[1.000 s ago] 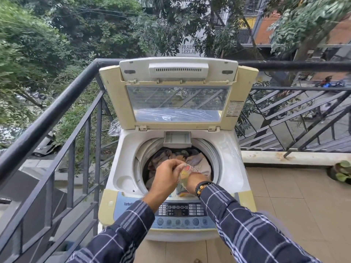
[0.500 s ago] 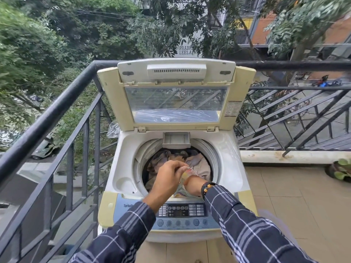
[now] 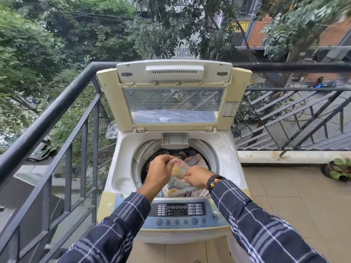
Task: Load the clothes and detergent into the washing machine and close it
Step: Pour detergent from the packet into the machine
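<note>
Here, left hand (image 3: 159, 174) and right hand (image 3: 197, 177) together pinch the detergent pouch (image 3: 175, 184).

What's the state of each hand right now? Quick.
Left hand: closed, fingers pinching the top of the crinkled pastel-printed plastic pouch.
Right hand: closed, gripping the same pouch from its right side.

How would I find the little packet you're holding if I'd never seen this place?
Find the white washing machine by the balcony railing, its lid standing open. Over its round tub, the left hand and right hand pinch a small crinkly packet. It is shiny with yellow and pink print, unlike the dull clothes below it.
</note>
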